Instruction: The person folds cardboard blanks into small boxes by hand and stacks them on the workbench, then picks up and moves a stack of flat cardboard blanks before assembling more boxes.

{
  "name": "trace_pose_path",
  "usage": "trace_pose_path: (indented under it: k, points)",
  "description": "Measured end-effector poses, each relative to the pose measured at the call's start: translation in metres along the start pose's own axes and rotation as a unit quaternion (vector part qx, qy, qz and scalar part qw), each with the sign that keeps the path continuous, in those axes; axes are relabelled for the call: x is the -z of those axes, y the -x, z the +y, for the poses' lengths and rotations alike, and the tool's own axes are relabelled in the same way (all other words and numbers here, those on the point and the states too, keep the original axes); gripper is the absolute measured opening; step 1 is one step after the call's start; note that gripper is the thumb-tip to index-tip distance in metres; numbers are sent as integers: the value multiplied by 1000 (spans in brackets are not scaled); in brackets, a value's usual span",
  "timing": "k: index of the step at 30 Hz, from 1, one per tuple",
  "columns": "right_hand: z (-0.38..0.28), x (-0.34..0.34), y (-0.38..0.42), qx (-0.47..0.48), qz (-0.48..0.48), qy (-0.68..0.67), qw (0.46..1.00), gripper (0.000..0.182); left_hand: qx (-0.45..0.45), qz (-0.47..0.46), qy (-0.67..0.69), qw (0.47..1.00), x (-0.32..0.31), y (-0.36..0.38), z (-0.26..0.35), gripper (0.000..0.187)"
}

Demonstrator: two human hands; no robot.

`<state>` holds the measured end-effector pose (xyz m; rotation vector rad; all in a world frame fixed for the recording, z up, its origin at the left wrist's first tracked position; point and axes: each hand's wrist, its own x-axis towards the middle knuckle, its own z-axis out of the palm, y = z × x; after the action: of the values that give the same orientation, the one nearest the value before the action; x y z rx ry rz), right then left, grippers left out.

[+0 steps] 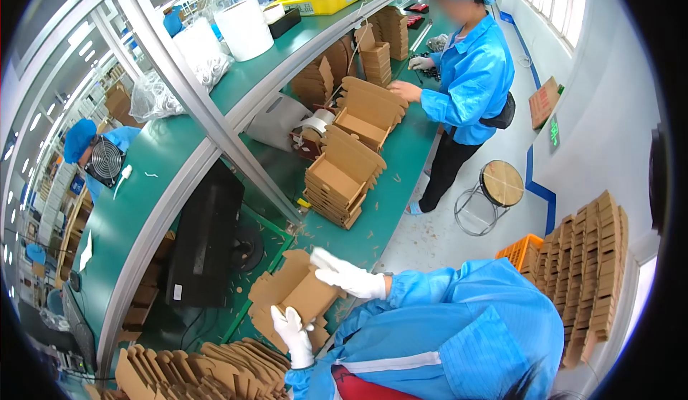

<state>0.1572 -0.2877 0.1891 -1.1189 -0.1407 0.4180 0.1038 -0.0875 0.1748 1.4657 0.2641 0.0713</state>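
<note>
A brown cardboard box [304,290], partly folded with its flaps spread, lies in front of me at the edge of the green bench. My left hand [292,335], in a white glove, grips the box's near side, fingers on the panel. On the opposite side my right hand [347,275], also gloved in white, rests against the box's upper edge with its fingers stretched out. Its thumb side is partly hidden. Beyond the box stands a stack of open cardboard boxes [337,178].
Flat cardboard blanks [201,371] are piled at the lower left. A black monitor [204,235] stands behind a metal frame post [208,106]. A co-worker in blue [469,78] works farther along the bench. Behind me are a round stool [502,183] and stacked cardboard [584,271].
</note>
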Motion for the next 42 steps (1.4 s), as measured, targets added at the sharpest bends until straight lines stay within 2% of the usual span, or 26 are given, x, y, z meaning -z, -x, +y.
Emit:
trace_pose_path:
  k: [1, 3, 5, 7, 10, 11, 12, 15, 18, 19, 20, 21, 22, 24, 25, 26, 28, 29, 31, 32, 34, 35, 37, 39, 41, 42]
  points:
    - [-12, 3, 3, -101, -39, 39, 993, 82, -6, -2, -1, 1000, 2, -1, 0, 37]
    - [9, 18, -3, -73, -78, 163, 981, 82, 16, 5, -43, 999, 1, 2, 11, 39]
    - [16, 18, 1, -88, -32, 417, 904, 73, -14, 1, -86, 996, -4, 7, 19, 49]
    - [55, 34, -16, -122, -90, 526, 837, 64, -12, 9, -144, 989, -7, 15, 21, 52]
    - [107, 53, -22, 9, -22, 553, 833, 60, -67, 30, -266, 961, 5, 11, -12, 47]
    - [81, 45, -16, -39, -55, 550, 832, 62, -65, 23, -238, 969, 9, 6, -14, 48]
    - [81, 46, -17, -17, -59, 548, 834, 66, -1, 2, -179, 984, -1, 14, 21, 51]
    - [-23, 4, 14, 89, -24, 421, 902, 78, -8, 23, -107, 994, 21, -7, 19, 49]
    - [-19, 8, 23, 279, -88, 546, 785, 60, 7, -58, -62, 996, 29, -16, 19, 49]
    - [-4, 17, 20, 267, -135, 597, 744, 52, 41, -114, -95, 988, 28, -19, 21, 51]
    - [3, 25, 19, 254, -181, 645, 697, 44, -5, -69, -78, 995, 9, -18, 21, 62]
    - [-9, 23, 24, 269, -131, 611, 733, 32, 11, -81, -37, 996, 9, -18, 18, 60]
    - [-16, 29, 17, 355, -86, 619, 695, 32, 24, -92, 6, 995, 8, -20, 15, 58]
    - [-67, 32, 9, 332, 7, 657, 677, 33, 19, -45, 52, 997, 7, -18, 13, 56]
    - [-86, 36, 2, 335, 96, 697, 627, 33, 13, -19, 36, 999, 12, -16, 7, 56]
    - [-87, 56, -15, 469, 195, 652, 562, 33, -3, 13, 18, 1000, 20, -12, -1, 53]
    - [-94, 76, -38, 398, 291, 632, 598, 35, -26, 103, 22, 994, 54, -22, -50, 54]
    - [-89, 91, -50, 376, 297, 614, 628, 34, -65, 169, -8, 983, 63, -19, -65, 45]
    - [-64, 110, -65, 178, 299, 604, 717, 39, 16, 178, -165, 970, 101, -9, -88, 37]
    - [-63, 114, -66, 232, 245, 593, 731, 41, 44, 187, -138, 972, 95, 1, -77, 33]
    - [-72, 76, -54, 359, 297, 613, 638, 39, -159, 160, -412, 883, 119, 8, -109, 33]
    - [-71, 66, -45, 445, 228, 608, 617, 39, -139, 168, -372, 902, 128, 6, -127, 38]
    - [-35, 40, -28, 396, 126, 585, 697, 41, -12, 247, -198, 949, 105, 10, -120, 46]
    - [57, 35, -23, 146, 60, 535, 830, 63, 68, 202, -229, 950, 106, 16, -114, 59]
    - [120, 29, -14, -150, 11, 529, 835, 90, 79, 184, -370, 907, 120, 16, -133, 68]
    - [133, 20, -8, -179, 17, 531, 828, 92, 86, 242, -257, 932, 75, 27, -81, 68]
